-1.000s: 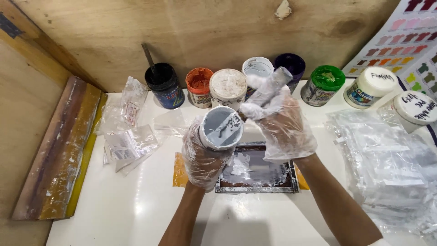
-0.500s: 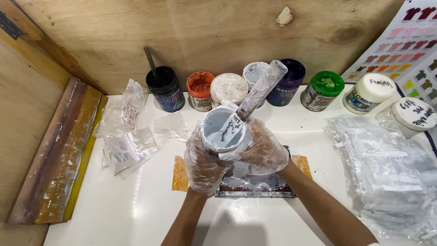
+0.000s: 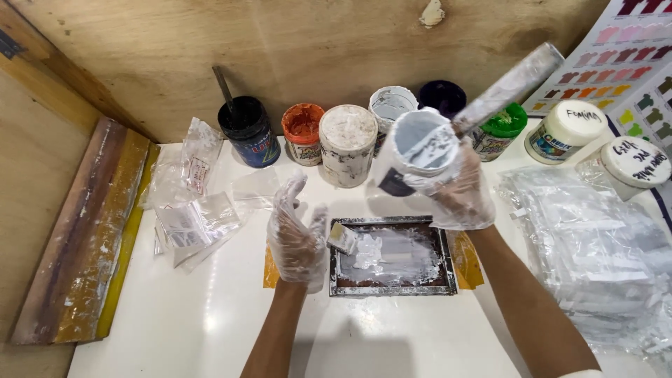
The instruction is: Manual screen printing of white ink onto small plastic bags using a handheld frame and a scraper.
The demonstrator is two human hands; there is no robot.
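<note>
Paint at risk of dripping off the tilted jar and stick, over the small screen frame.

Nearest you, your left hand [image 3: 297, 238] in its thin plastic glove hangs released, fingers spread, just beside the left edge of the small screen frame [image 3: 392, 255] on the counter [image 3: 210, 329]; with nothing steadying the frame, a nudge could slide it off the yellow pads beneath. Above and behind it, your right hand [image 3: 455, 185] has its grip closed around the white paint jar [image 3: 420, 147], lifted clear of the counter and tipped with its mouth toward you, a coated stir stick [image 3: 507, 87] slanting out of it. Slick glove film could let the jar slip, I judge, and paint could fall onto the clear bags [image 3: 595, 259] at right or the row of jars [image 3: 346, 143] behind.
</note>
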